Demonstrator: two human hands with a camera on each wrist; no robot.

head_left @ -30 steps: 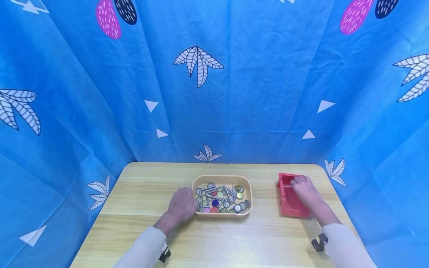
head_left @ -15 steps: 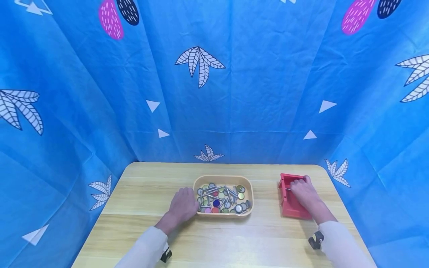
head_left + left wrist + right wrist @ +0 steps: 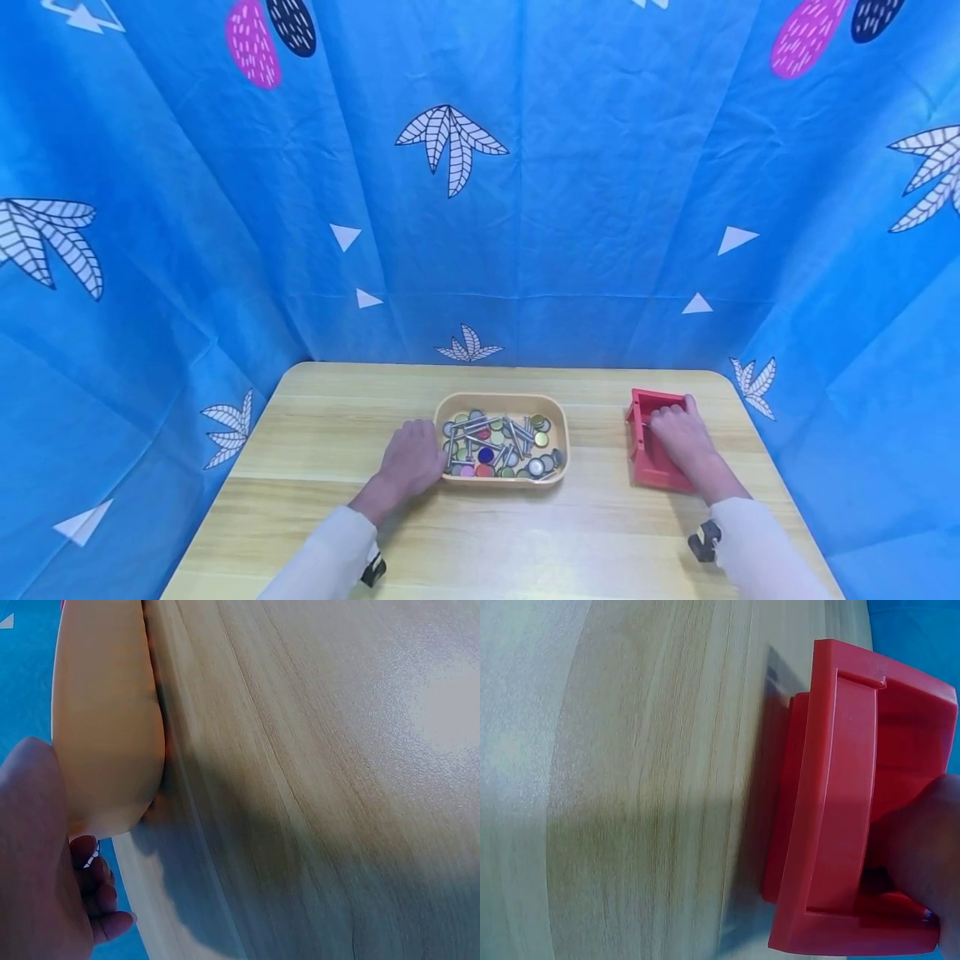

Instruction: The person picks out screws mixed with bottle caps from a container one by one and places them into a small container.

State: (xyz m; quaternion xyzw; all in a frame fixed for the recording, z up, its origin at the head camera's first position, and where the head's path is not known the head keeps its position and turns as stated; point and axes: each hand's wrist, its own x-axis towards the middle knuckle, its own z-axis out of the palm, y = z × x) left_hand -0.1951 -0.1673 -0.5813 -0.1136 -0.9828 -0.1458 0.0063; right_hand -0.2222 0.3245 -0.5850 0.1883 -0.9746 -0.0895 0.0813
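Observation:
A cream tray holds several long metal bolts mixed with round coloured bottle caps. My left hand grips its left end; in the left wrist view the thumb lies along the rim and the fingers curl below. Over on the right stands a red open bin. Inside its opening, my right hand pinches a bolt, of which just a small shiny end shows beside the fingers. In the right wrist view the hand reaches past the bin's front wall, its fingertips hidden.
Both containers stand on a light wooden table, apart from each other. Blue patterned cloth hangs behind the table and along both sides.
My right hand has moved slightly left and down within the red bin, and less of the bolt shows. The left hand stays on the tray. The head view has shifted a little.

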